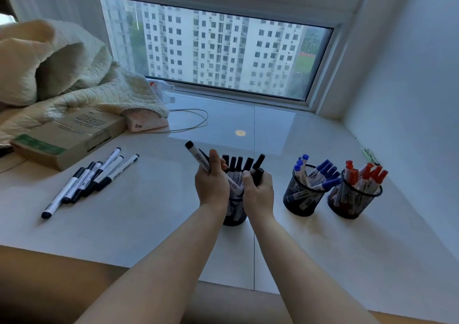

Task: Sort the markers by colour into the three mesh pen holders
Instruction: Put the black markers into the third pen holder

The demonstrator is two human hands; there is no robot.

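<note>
Three black mesh holders stand on the white sill. The nearest one [235,214] holds several black-capped markers [239,164] and is mostly hidden behind my hands. My left hand [211,182] grips a black-capped marker [197,158] that points up and to the left. My right hand [258,189] is closed on a black marker [258,172] above that holder. The middle holder [301,199] carries blue-capped markers [323,172]. The right holder [352,203] carries red-capped markers [367,174]. Several black-capped markers [92,179] lie loose on the sill at the left.
A cardboard box [67,137] and a crumpled quilt [62,75] fill the left back. A tissue pack [146,122] and a thin cable [191,122] lie near the window [218,50]. A wall closes off the right side; green pens [370,156] rest against it.
</note>
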